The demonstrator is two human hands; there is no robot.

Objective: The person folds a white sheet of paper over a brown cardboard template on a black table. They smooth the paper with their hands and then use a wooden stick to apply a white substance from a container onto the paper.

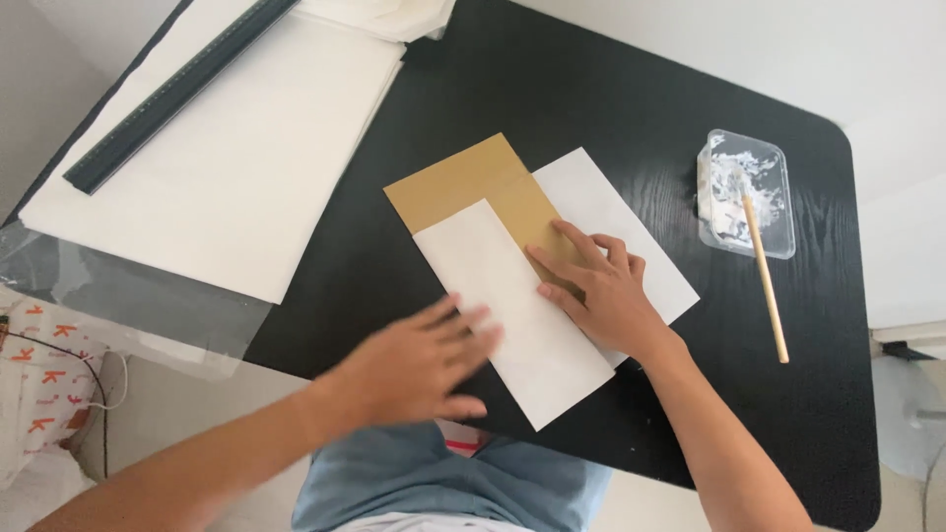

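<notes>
Black woodgrain table [631, 108] | hands spread flat: left [419, 365] white paper [512, 305], right [606, 291] brown card [473, 182]

Both hands flat, palms down: left [419, 363] fingers spread, right [596, 289] fingers extended

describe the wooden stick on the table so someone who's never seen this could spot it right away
On the black table, look to the right side, past the person's right hand on the papers. A clear plastic tray smeared with white paste sits there, and the wooden stick leans out of it toward the near edge. It is the only thin, pale-brown rod there.
</notes>
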